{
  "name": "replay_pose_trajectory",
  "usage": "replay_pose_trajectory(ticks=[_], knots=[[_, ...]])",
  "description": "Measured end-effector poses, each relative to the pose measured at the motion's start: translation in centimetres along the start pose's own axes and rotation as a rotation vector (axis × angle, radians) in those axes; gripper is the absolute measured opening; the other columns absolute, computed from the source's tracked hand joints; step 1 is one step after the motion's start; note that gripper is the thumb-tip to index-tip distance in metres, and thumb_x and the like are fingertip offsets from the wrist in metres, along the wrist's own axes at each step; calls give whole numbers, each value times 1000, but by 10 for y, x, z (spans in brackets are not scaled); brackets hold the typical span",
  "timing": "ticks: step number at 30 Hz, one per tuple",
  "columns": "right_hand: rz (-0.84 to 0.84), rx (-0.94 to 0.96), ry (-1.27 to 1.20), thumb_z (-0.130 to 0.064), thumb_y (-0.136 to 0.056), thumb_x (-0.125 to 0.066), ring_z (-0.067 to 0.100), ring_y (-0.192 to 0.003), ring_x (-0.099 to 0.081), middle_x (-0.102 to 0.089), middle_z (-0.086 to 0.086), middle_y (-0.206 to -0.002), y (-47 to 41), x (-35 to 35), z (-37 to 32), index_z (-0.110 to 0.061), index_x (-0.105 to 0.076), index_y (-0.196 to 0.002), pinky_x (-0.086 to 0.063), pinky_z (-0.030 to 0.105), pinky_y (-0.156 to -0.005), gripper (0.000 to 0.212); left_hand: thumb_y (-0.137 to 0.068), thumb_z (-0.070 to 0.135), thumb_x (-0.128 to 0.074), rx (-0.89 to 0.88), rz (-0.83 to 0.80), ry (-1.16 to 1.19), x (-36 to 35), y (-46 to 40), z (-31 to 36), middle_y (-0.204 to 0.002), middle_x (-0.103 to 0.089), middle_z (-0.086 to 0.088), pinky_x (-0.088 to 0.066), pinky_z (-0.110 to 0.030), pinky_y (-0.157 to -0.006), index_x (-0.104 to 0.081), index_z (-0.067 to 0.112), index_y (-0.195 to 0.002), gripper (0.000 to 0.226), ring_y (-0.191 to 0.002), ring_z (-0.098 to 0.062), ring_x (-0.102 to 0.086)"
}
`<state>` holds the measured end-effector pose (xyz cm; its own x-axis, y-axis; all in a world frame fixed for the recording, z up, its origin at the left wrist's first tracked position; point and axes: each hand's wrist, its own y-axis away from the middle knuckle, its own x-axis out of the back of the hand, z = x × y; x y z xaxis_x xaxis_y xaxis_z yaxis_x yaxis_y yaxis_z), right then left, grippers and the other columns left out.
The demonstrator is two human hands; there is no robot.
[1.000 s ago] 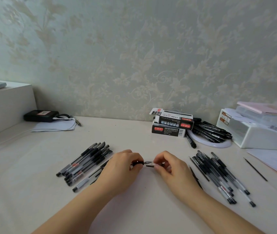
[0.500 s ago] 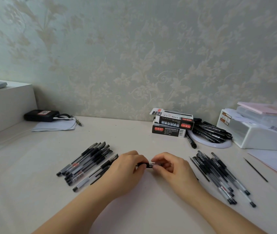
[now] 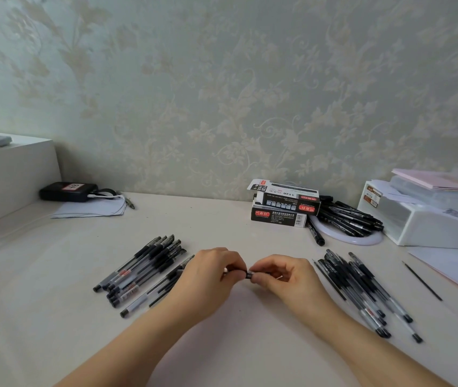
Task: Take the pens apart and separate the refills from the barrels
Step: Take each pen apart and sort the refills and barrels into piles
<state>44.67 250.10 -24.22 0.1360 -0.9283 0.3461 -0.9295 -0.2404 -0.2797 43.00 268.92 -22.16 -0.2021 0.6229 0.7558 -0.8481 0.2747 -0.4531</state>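
Hands closer together now | our left hand [image 3: 211,275] and right hand [image 3: 283,277] pinching pen [image 3: 248,274] in fingers | above counter [image 3: 236,344]

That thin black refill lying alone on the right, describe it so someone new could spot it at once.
Start at the white storage box against the wall on the right. Just in front of it, beside the paper sheets, lies the loose refill. Unlike the pile of pens nearer the hands, it is a single bare stick.

Pale table [image 3: 222,224]: pen piles [image 3: 141,272] [image 3: 361,289], boxes [image 3: 281,208], papers [image 3: 91,210].
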Motion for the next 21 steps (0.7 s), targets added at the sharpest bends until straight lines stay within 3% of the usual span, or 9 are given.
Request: replay_pose_trajectory(ticks=[9, 12, 16, 21], knots=[[2, 45, 58, -20, -84, -75, 5, -76, -64, -74, -10, -87, 0, -2, 0, -35, -74, -89, -50, 21, -73, 16, -91, 26, -61, 15, 7, 24, 1, 1, 2, -82, -60, 14, -38, -13, -65, -70, 27, -92, 9, -74, 1, -51], [48, 36, 69, -29, -84, -75, 8, -76, -62, -70, -15, -96, -1, -5, 0, -42, -66, -100, -50, 20, -72, 23, -91, 25, -62, 36, 93, 20, 6, -1, 3, -87, -60, 12, -45, -19, -68, -69, 26, -93, 8, -72, -4, -54], [77, -20, 88, -34, -85, -73, 10, -75, -62, -67, -19, -98, 0, -5, 1, -40, -63, -102, -51, 20, -70, 21, -93, 26, -58, 277, 233, -196, 27, 0, -14, -94, -50, 5, -48, -34, -71, -66, 22, -96, 9, -78, -18, -57], [59, -17, 161, -32, -88, -69, 3, -73, -62, -66, -24, -96, 2, -5, 0, -38, -67, -94, -49, 13, -68, 9, -94, 26, -51, 525, 179, -379, 41, 5, -30, -97, -52, 0, -48, -37, -77, -62, 21, -99, 13, -92, -26, -55]])
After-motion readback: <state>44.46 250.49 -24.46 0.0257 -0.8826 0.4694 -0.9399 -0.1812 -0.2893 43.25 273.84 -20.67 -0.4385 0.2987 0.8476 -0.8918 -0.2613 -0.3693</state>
